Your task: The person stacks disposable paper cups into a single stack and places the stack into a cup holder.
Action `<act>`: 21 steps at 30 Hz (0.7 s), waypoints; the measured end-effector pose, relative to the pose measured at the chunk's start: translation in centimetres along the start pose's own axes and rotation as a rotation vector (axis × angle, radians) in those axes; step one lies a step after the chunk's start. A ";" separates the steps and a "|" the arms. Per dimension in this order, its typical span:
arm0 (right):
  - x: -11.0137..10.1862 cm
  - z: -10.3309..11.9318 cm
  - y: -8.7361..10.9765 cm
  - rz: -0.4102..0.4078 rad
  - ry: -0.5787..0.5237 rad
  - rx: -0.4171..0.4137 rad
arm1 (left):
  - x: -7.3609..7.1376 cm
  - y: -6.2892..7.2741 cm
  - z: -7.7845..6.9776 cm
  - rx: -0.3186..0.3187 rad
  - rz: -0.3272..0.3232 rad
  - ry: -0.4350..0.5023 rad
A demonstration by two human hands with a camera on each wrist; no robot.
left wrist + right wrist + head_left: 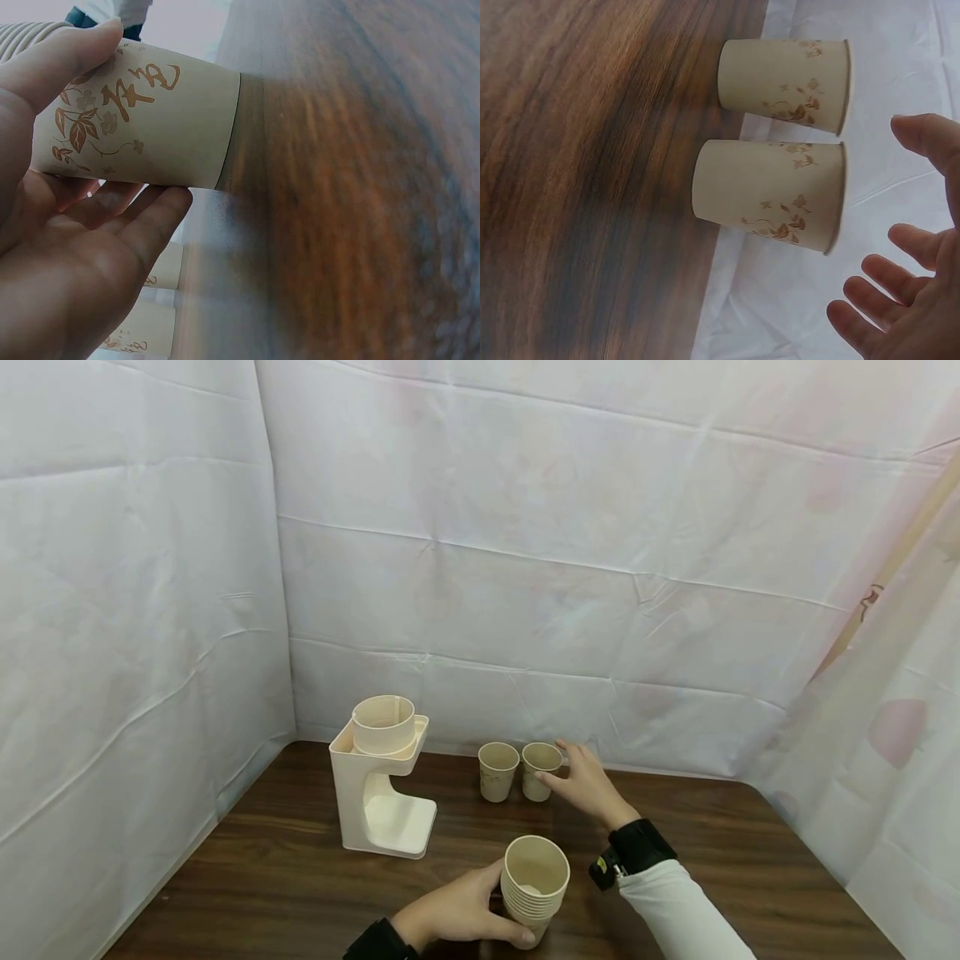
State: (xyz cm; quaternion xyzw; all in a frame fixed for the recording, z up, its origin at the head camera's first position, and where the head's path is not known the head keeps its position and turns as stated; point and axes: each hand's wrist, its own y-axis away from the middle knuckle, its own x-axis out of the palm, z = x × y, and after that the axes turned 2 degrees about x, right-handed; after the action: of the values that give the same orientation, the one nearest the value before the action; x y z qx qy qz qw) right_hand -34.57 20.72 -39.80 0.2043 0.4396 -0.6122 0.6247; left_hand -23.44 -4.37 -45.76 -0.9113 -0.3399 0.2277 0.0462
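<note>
A stack of paper cups (pixel 534 906) stands at the table's near side, and my left hand (pixel 461 908) grips it between thumb and fingers. Leaf and flower prints with brown lettering mark the stack's outer cup (pixel 161 124) in the left wrist view. Farther back are two single paper cups, a left one (pixel 496 783) and a right one (pixel 537 787), upright side by side. Beside the right one is my right hand (pixel 588 783), its thumb and fingers spread. In the right wrist view these fingertips (pixel 846 313) are apart from the nearer cup (pixel 757 187).
A cream-coloured stand (pixel 352 802) with a round open holder (pixel 384 742) on top is at the left of the dark wooden table (pixel 255 877). White cloth (pixel 480 593) hangs behind the table and along both sides.
</note>
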 end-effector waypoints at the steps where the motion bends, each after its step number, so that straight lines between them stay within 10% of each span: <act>1: 0.1 0.0 -0.2 -0.002 0.007 -0.001 | 0.0 0.0 0.0 -0.003 0.000 -0.002; 21: 1.1 -0.8 -3.8 0.139 -0.056 0.090 | 0.1 0.0 0.0 0.012 0.006 -0.006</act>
State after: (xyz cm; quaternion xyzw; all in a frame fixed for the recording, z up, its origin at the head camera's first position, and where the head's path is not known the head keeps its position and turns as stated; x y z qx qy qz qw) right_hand -38.50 20.02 -40.04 0.2449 0.3786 -0.5921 0.6680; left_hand -23.36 -4.31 -45.78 -0.9114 -0.3357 0.2325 0.0500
